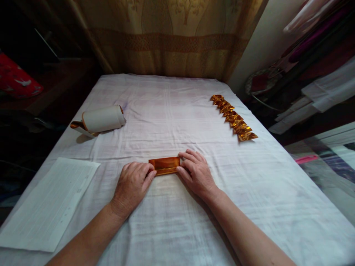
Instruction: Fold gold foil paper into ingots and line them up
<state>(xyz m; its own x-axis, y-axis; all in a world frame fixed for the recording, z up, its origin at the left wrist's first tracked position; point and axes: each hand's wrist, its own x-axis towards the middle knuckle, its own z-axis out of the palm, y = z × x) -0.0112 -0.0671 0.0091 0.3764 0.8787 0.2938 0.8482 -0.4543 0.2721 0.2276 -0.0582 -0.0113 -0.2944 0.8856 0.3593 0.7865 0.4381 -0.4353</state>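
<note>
Between my hands lies a small rectangle of shiny gold foil paper (166, 163), with a crease or folded strip along its near edge. My left hand (135, 180) pinches its left end between thumb and forefinger. At the right end, my right hand (196, 170) has its thumb on the near corner and its forefinger by the far corner, with the other fingers stretched onto the cloth. A row of several folded gold foil pieces (233, 117) lies farther off to the right. On the left rests a roll of white-backed gold paper (104, 119), its loose end sticking out.
A white sheet of printed paper (47, 203) lies at the near left of the cloth-covered surface (166, 111). Beyond the far edge hangs a gold-brown curtain (172, 37). Clothes (330, 88) hang on the right. A red patterned item (18, 75) stands at the left.
</note>
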